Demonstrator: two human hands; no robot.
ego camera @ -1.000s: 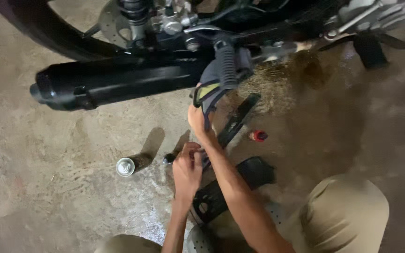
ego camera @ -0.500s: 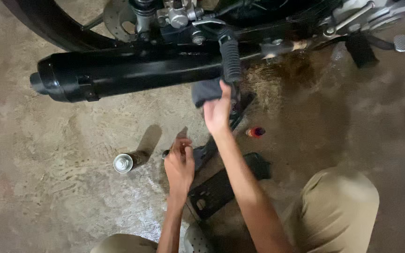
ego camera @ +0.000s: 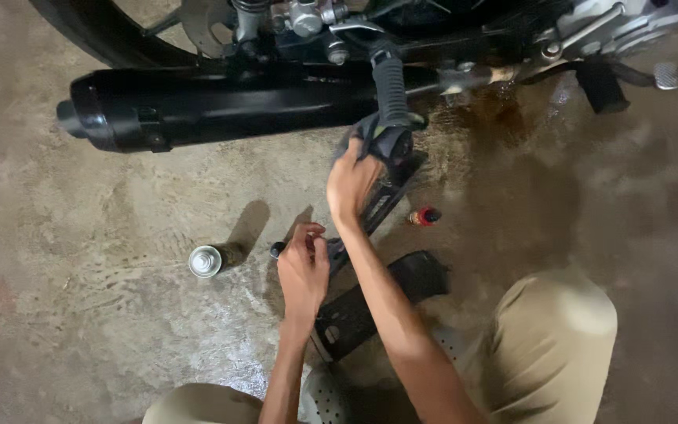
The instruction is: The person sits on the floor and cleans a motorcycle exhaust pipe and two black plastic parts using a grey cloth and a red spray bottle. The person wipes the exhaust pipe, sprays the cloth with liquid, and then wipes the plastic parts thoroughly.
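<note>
Silver-capped spray can (ego camera: pixel 205 261) stands at nine o'clock of the left hand (ego camera: pixel 304 271), which pinches a dark slim tool (ego camera: pixel 278 249). The right hand (ego camera: pixel 349 182), since risen toward twelve, now presses a dark crumpled rag (ego camera: pixel 374 140) against the black ribbed footpeg (ego camera: pixel 391 86); wiping has moved up.

Black exhaust pipe (ego camera: pixel 221 106), small spray can (ego camera: pixel 205 261), red cap (ego camera: pixel 425 216) on stained concrete floor (ego camera: pixel 64 235).

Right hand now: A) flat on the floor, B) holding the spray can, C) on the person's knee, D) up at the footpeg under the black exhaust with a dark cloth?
D: the right hand presses a dark cloth against the footpeg below the black exhaust; the spray can stands alone on the floor.
</note>
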